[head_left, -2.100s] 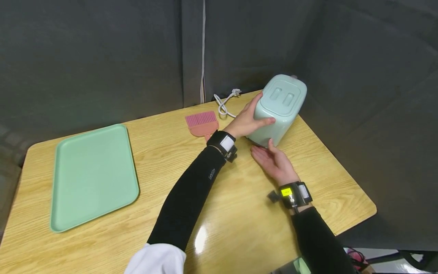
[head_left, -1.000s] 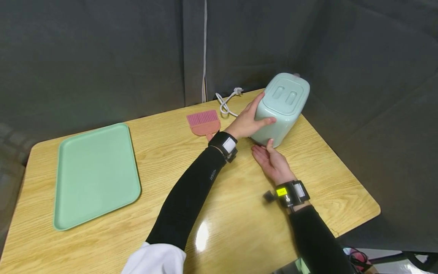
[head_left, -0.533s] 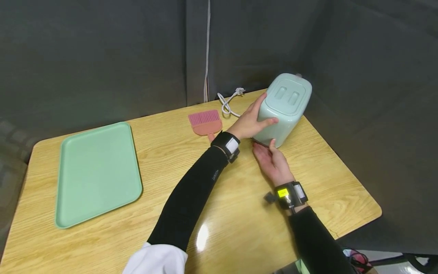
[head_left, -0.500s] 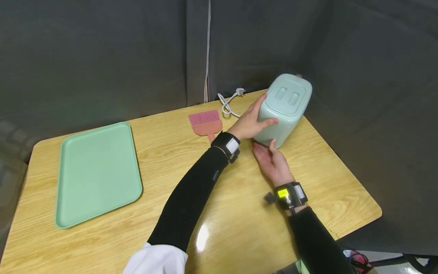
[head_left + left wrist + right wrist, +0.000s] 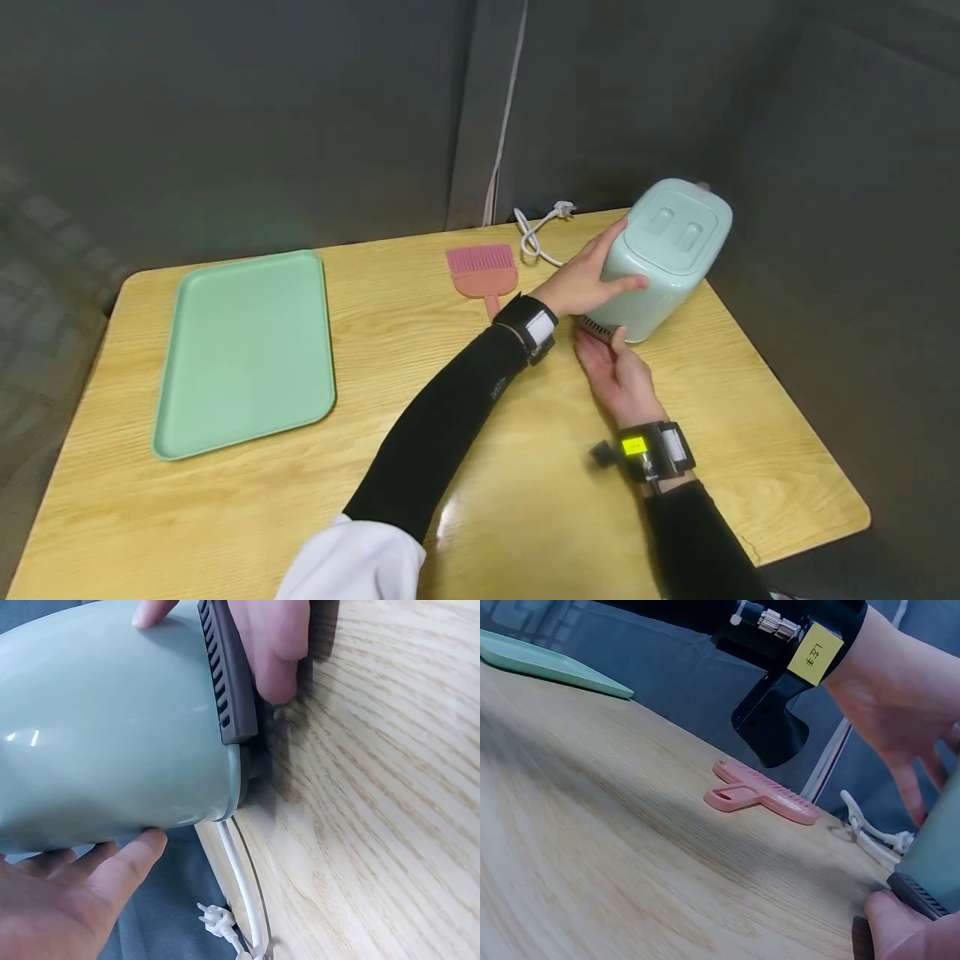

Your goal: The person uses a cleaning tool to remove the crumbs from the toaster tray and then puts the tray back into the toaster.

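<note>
A mint-green toaster (image 5: pixel 652 275) with a lid over its top stands tilted at the back right of the table. My left hand (image 5: pixel 588 279) grips its upper body, thumb on the near face and fingers along the left side. Low at the near edge, my right hand (image 5: pixel 618 379) holds the base, palm up. Its fingers reach underneath and its thumb presses the lower side. In the left wrist view, a dark vented strip (image 5: pixel 229 679) runs along the base beside the right fingertips. A white cord (image 5: pixel 241 877) comes out at the toaster's bottom.
A pink brush (image 5: pixel 483 271) lies left of the toaster, with the white plug (image 5: pixel 564 208) behind it by the dark curtain (image 5: pixel 300 125). On the left of the table (image 5: pixel 390 333) is a green tray (image 5: pixel 247 350). The table's right edge runs close past the toaster.
The head view has swung, so everything sits farther right in it. Both hands keep their hold on the toaster. Its vented base strip now shows above the right fingers.
</note>
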### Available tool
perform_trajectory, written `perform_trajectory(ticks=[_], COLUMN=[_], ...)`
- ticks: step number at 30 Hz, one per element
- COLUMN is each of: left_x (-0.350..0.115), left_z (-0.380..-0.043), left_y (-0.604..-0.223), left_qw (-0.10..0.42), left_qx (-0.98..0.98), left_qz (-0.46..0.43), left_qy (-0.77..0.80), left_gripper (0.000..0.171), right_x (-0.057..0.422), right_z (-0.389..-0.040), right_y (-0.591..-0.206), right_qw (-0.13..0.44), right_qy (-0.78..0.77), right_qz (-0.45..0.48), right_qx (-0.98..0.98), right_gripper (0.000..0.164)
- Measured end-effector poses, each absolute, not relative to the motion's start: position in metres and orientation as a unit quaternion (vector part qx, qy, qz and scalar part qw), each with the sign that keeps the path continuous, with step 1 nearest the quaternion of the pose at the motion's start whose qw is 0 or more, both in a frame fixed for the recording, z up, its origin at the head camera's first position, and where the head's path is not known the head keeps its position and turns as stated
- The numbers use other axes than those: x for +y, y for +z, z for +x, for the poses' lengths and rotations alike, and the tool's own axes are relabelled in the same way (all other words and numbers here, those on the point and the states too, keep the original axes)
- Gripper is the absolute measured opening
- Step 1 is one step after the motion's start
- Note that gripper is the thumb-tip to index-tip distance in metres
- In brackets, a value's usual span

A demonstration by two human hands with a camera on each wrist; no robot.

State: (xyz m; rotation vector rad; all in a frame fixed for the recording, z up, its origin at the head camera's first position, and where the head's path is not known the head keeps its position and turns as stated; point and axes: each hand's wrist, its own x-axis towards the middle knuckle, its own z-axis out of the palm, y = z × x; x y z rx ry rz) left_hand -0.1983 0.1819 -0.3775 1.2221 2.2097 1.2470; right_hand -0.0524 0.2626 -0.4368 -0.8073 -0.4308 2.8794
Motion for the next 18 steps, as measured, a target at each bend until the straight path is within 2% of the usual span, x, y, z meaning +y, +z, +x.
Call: perform_trajectory(ticks=[3,8,18], left_x=[0.191,0.193,0.191], left_z=[-0.194,-0.191,-0.193], left_y=[-0.377,-0.375,-0.372], left_qw=[0.164,0.162,0.164], left_qx=[0.776,0.781,0.785], left_qz=[0.434,0.428,0.42], left_qy=[0.428,0.425,0.424], left_gripper=[0.099,0.098,0.099], right_x=[0.268,0.269,0.267], right_z=[-0.043,-0.033,-0.027], right_y=[-0.433,-0.427,-0.422], right_qw=[0.055,0.011,-0.045], right_qy=[0.952,0.946,0.917], right_qz=[-0.264,-0.261,-0.296], right_qx=[-0.146,-0.191,-0.264], right_gripper=[0.067,0.066,0.045])
